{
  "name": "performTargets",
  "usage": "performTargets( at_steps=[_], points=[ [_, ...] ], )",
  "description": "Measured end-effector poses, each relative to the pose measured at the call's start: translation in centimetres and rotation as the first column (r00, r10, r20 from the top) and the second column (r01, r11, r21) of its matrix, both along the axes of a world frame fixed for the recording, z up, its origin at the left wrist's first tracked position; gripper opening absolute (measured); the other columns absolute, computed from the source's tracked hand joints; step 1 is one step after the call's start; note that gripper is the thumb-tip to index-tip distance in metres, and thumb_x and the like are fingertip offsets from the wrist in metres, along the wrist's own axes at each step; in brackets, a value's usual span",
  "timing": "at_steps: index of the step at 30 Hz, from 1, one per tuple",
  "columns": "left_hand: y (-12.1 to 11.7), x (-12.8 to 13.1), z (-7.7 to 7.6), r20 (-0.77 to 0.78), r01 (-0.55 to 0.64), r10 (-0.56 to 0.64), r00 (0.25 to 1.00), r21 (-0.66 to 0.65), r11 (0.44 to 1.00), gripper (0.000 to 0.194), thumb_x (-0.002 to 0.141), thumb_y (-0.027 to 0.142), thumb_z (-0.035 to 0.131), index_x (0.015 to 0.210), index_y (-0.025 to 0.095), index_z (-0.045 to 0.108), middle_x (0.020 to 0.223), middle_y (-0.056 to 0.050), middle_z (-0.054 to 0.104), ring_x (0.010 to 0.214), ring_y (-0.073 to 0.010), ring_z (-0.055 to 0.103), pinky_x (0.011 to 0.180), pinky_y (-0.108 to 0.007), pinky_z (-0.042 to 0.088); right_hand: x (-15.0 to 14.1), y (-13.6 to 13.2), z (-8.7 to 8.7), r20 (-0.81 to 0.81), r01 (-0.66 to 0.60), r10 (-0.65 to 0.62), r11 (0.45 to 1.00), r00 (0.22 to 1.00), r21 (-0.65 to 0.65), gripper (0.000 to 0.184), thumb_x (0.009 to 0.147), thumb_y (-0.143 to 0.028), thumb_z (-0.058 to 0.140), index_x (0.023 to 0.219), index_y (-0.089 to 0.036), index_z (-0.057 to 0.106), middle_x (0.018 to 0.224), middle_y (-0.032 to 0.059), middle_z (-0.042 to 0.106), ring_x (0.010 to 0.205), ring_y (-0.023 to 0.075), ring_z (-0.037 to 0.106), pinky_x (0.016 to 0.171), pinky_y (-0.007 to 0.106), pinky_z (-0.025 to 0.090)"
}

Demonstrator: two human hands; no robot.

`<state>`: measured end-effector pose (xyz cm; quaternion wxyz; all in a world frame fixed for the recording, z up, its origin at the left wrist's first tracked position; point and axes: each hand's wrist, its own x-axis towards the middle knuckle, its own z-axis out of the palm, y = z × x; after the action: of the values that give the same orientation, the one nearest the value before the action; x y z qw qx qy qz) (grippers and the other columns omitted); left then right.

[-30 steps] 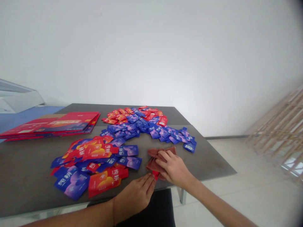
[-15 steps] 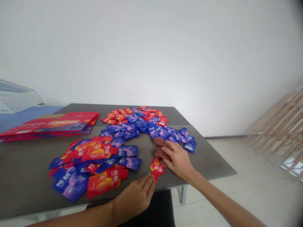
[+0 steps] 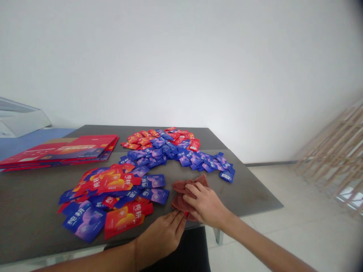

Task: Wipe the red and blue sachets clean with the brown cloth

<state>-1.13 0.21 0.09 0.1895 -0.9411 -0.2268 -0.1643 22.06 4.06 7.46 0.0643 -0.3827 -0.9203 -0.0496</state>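
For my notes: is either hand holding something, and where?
The right hand lies over the top of the brown cloth, grip unclear; the left hand looks empty.

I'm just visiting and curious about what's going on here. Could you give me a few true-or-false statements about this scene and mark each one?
The right hand rests on a crumpled reddish-brown cloth. True.
The left hand is lifting a packet into the air. False: it lies at the table's edge, holding nothing visible.
Every packet is blue. False: there are red packets and blue packets.
A stack of flat red cards lies to the left of the packets. True.
The tabletop is white. False: the table is dark grey.
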Motion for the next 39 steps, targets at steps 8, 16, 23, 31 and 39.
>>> performTargets(
  at_steps=[8,16,23,31,39],
  points=[
    [0.1,-0.1,0.1,-0.020,-0.004,0.003,1.000,-0.018,1.000,0.036,0.105,0.016,0.048,0.134,0.006,0.066,0.137,-0.020,0.071,0.125,-0.0280,0.069,0.100,-0.036,0.056,0.7,1.7,0.5,-0.065,0.097,-0.101,0.994,0.993,-0.056,0.031,0.096,-0.033,0.067,0.127,-0.028,0.071,0.143,0.0092,0.060,0.123,0.0281,0.054,0.099,0.040,0.049],
    [0.1,-0.2,-0.1,-0.033,-0.004,0.002,0.999,-0.052,0.999,0.034,0.105,0.015,0.049,0.134,0.006,0.066,0.134,-0.019,0.072,0.126,-0.0281,0.068,0.099,-0.036,0.056,2.9,5.3,-0.2,-0.273,0.234,-0.255,0.966,0.928,-0.106,0.032,0.094,-0.024,0.065,0.124,-0.026,0.075,0.129,0.0088,0.067,0.116,0.0255,0.063,0.099,0.037,0.051],
    [1.5,1.3,4.4,-0.113,-0.101,0.068,0.991,-0.312,0.945,0.034,0.103,0.036,0.065,0.129,0.014,0.067,0.119,-0.012,0.076,0.106,-0.0269,0.073,0.084,-0.038,0.059,4.8,6.0,-2.5,-0.661,0.324,-0.317,0.939,0.680,-0.117,0.029,0.094,-0.032,0.064,0.118,-0.030,0.079,0.127,0.0064,0.071,0.113,0.0262,0.068,0.098,0.039,0.053],
    [5.7,5.8,8.2,-0.198,-0.326,0.268,0.943,-0.391,0.861,0.036,0.101,0.044,0.065,0.119,0.013,0.069,0.112,-0.015,0.072,0.104,-0.0317,0.068,0.082,-0.041,0.057,8.4,5.9,-5.8,-0.879,0.611,-0.377,0.780,0.292,-0.132,0.035,0.092,-0.048,0.066,0.109,-0.020,0.080,0.117,0.0122,0.074,0.107,0.0294,0.069,0.100,0.046,0.052],
    [5.7,7.9,7.1,-0.208,-0.437,0.385,0.899,-0.426,0.792,0.073,0.091,0.059,0.073,0.139,0.006,0.058,0.126,-0.024,0.066,0.112,-0.0393,0.063,0.094,-0.051,0.054,9.1,5.7,-7.1,-0.893,0.598,-0.359,0.790,0.271,-0.136,0.034,0.093,-0.049,0.067,0.109,-0.022,0.080,0.119,0.0106,0.074,0.109,0.0276,0.069,0.100,0.044,0.053]
  ],
)
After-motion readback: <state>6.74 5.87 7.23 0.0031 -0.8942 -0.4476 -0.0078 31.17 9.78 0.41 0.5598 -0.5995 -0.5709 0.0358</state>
